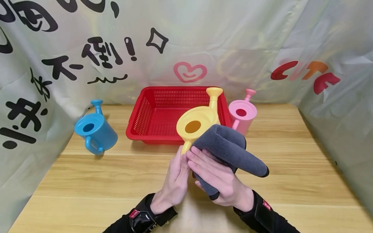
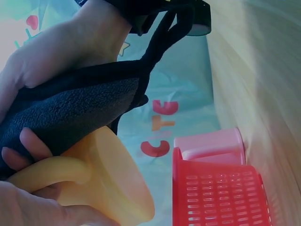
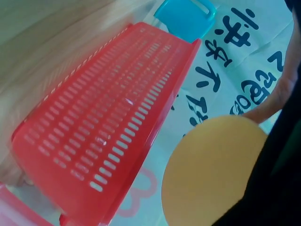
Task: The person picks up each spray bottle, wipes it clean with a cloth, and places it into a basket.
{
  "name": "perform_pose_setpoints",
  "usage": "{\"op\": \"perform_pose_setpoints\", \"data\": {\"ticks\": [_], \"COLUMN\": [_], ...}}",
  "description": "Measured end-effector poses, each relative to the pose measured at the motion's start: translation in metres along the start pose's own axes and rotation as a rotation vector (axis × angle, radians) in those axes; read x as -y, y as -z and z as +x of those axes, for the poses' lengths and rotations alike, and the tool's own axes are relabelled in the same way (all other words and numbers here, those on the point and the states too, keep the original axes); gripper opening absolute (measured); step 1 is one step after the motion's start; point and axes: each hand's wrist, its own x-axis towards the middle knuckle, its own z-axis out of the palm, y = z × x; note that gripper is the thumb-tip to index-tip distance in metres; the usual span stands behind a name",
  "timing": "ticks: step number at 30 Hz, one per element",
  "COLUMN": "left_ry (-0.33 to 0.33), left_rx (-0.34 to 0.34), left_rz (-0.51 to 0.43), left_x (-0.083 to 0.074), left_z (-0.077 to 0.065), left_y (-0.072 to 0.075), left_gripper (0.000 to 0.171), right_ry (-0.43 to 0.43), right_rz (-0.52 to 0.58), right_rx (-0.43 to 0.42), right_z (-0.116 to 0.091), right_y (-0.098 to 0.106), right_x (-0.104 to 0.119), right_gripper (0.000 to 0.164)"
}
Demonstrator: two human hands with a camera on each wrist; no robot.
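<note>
My left hand (image 1: 175,181) grips a yellow watering can (image 1: 201,113) by its handle, holding it up in front of the basket with the spout pointing away. A folded dark grey towel (image 1: 230,145) with black edging is in my right hand (image 1: 221,181), laid against the can's near right side. Part of the can's body is hidden behind the towel. In the left wrist view, the yellow handle (image 2: 51,172) lies between my fingers and the towel (image 2: 75,108) hangs beside the can. The right wrist view shows the can's yellow body (image 3: 216,169) close up.
A red perforated basket (image 1: 135,126) stands at the back of the wooden table (image 1: 102,181). Left of it is a blue watering can (image 1: 100,129); a pink watering can (image 1: 243,116) stands close at its right. A white cloth backdrop (image 1: 233,42) with lettering encloses the back and sides.
</note>
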Motion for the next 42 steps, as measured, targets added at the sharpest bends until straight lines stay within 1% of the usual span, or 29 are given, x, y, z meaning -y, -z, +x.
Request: {"op": "perform_pose_setpoints", "data": {"ticks": [2,5,8,10,12,15,16,18,20,22,27,30,33,35,36,38,42], "left_ry": [0.000,-0.010,-0.029,-0.053,-0.060,-0.082,-0.093,-0.123,-0.150,-0.163,-0.149,-0.144,-0.143,-0.142,-0.143,-0.142,-0.142], "left_rx": [0.003,0.028,0.057,0.072,0.080,0.094,0.099,0.107,0.114,0.118,0.122,0.121,0.117,0.116,0.116,0.115,0.115], "left_rz": [-0.011,-0.085,-0.168,-0.190,-0.189,-0.197,-0.201,-0.209,-0.212,-0.209,-0.219,-0.218,-0.210,-0.206,-0.204,-0.202,-0.200], "left_x": [0.000,0.000,-0.001,-0.002,-0.003,-0.004,-0.004,-0.004,-0.003,-0.003,-0.003,-0.003,-0.002,-0.001,-0.001,0.000,0.000], "left_z": [0.000,0.001,0.002,0.002,0.002,0.002,0.001,0.001,0.001,0.000,0.000,0.000,0.000,0.000,0.000,0.001,0.002], "left_y": [0.000,-0.002,-0.003,-0.003,-0.004,-0.004,-0.004,-0.004,-0.004,-0.004,-0.003,-0.003,-0.002,-0.002,-0.002,-0.003,-0.002], "left_gripper": [0.024,0.023,0.023,0.023,0.023,0.024,0.024,0.024,0.024,0.024,0.024,0.023,0.022,0.022,0.022,0.023,0.025], "right_ry": [0.002,-0.001,-0.006,-0.015,-0.022,-0.066,-0.093,-0.169,-0.246,-0.318,-0.465,-0.554,-0.644,-0.684,-0.693,-0.679,-0.576], "right_rz": [-0.011,-0.044,-0.072,-0.073,-0.086,-0.130,-0.141,-0.156,-0.146,-0.138,-0.127,-0.096,-0.030,0.001,0.009,0.002,-0.089], "right_rx": [-0.006,-0.050,-0.114,-0.162,-0.229,-0.354,-0.392,-0.434,-0.439,-0.407,-0.321,-0.289,-0.281,-0.293,-0.303,-0.326,-0.361], "right_z": [0.000,0.000,0.002,0.003,0.006,0.010,0.012,0.012,0.011,0.008,0.001,0.000,0.001,0.001,0.001,0.002,0.002], "right_y": [0.002,0.004,0.007,0.008,0.007,0.003,0.002,0.002,0.003,0.006,0.008,0.011,0.014,0.014,0.013,0.011,0.005], "right_x": [-0.002,-0.005,-0.009,-0.011,-0.013,-0.013,-0.013,-0.011,-0.010,-0.009,-0.007,-0.006,-0.004,-0.002,-0.002,-0.002,-0.003], "right_gripper": [0.035,0.035,0.035,0.036,0.036,0.037,0.038,0.041,0.044,0.046,0.048,0.054,0.061,0.065,0.066,0.067,0.068]}}
